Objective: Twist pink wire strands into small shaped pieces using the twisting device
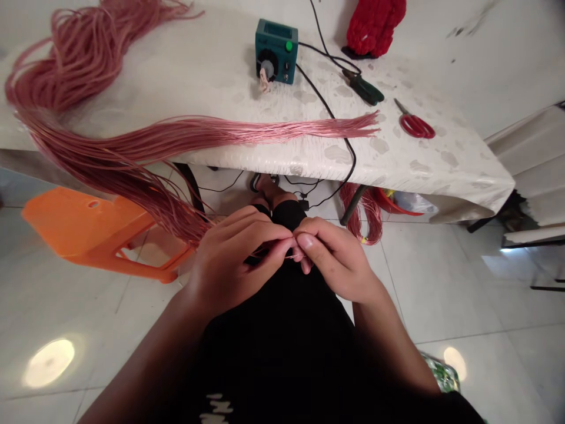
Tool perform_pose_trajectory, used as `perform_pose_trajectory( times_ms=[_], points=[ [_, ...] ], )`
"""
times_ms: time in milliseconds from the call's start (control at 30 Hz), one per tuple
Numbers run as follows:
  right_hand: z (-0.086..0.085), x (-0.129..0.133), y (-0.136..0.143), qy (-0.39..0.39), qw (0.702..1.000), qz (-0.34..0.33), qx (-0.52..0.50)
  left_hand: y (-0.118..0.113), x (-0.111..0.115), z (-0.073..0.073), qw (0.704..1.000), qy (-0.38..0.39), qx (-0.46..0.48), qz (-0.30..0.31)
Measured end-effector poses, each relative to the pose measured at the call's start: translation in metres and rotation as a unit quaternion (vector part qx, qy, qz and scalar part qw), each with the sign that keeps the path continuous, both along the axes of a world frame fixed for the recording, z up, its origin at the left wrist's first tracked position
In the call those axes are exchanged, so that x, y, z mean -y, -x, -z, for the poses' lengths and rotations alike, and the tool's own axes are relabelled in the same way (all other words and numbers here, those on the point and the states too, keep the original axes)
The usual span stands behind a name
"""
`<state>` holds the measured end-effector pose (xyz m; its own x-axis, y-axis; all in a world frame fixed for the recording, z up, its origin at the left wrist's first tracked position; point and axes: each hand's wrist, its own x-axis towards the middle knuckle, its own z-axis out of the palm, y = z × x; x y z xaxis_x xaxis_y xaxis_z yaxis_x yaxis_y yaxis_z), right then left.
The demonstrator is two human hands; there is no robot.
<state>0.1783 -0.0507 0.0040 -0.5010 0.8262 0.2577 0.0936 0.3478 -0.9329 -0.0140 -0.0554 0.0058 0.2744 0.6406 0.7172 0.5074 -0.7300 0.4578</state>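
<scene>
My left hand [241, 250] and my right hand [338, 256] meet above my lap, fingertips touching. Both are closed in a pinch on thin pink cord, of which a fine strand [291, 257] shows just below the fingertips; its ends are hidden by the fingers. A hanging bundle of pink cords [163, 206] runs from the table edge down behind my left hand. Another part of the cords [212, 134] lies stretched along the table, its loose tips toward the right. At the far left, the cords are heaped in thick loops [88, 65].
On the table [410, 168] stand a green box with a knob [276, 53] and a red bundle [375, 26]. Green-handled pliers [366, 88] and red scissors [415, 125] lie at the right. A black cable [351, 153] crosses the front edge. An orange stool [88, 227] stands left.
</scene>
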Motion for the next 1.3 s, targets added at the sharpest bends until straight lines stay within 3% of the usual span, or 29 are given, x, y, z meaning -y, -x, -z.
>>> perform_pose_trajectory(
  times_ms=[233,400,633,1067,1300],
  points=[
    [-0.005,0.001,-0.004,-0.031,0.999,-0.002,0.032,0.000,0.001,0.002,0.999,0.016,0.040,0.021],
    [-0.005,0.000,-0.006,-0.050,0.998,-0.005,0.049,0.005,0.003,0.004,0.998,0.057,-0.016,0.024],
    [-0.004,0.000,-0.005,-0.059,0.997,-0.006,0.048,0.010,0.005,0.004,0.997,0.051,-0.051,0.037],
    [-0.004,-0.001,-0.006,-0.010,1.000,-0.016,0.013,0.009,0.007,-0.003,0.994,0.098,-0.032,0.034],
    [-0.002,0.000,-0.003,0.040,0.997,0.051,-0.044,0.008,0.008,-0.002,0.992,0.114,-0.027,0.037]
  ],
)
